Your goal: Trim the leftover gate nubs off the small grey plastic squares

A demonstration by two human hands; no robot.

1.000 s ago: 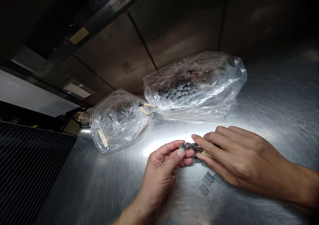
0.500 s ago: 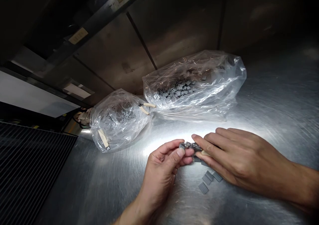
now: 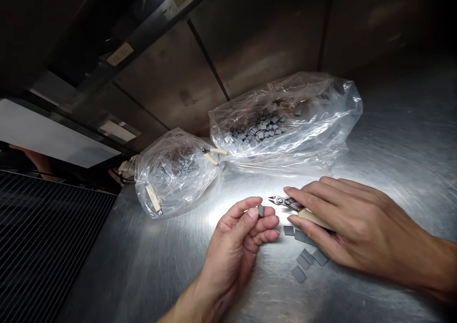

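Between thumb and fingers, my left hand (image 3: pixel 237 239) pinches a small grey plastic piece (image 3: pixel 261 211). My right hand (image 3: pixel 352 227) is wrapped round a pair of side cutters (image 3: pixel 285 202) with pale handles. Their pointed jaws are slightly apart and lie just right of the held piece, not touching it. Several flat grey ribbed pieces (image 3: pixel 305 258) lie on the metal table (image 3: pixel 264 294) below and beside my right hand, which partly covers some of them.
Behind my hands stand two clear plastic bags, a large bag (image 3: pixel 321 132) and a smaller bag (image 3: pixel 171 204), both with many grey pieces inside. Another pair of pale-handled cutters (image 3: pixel 213 156) rests between them. A pale-handled tool (image 3: pixel 153 199) lies on the smaller bag. Another person's arm (image 3: pixel 35 161) shows far left.
The cutters have moved right, away from the piece in my left hand, and the piece has been turned. The whole view has shifted slightly. A person's arm has appeared at far left.
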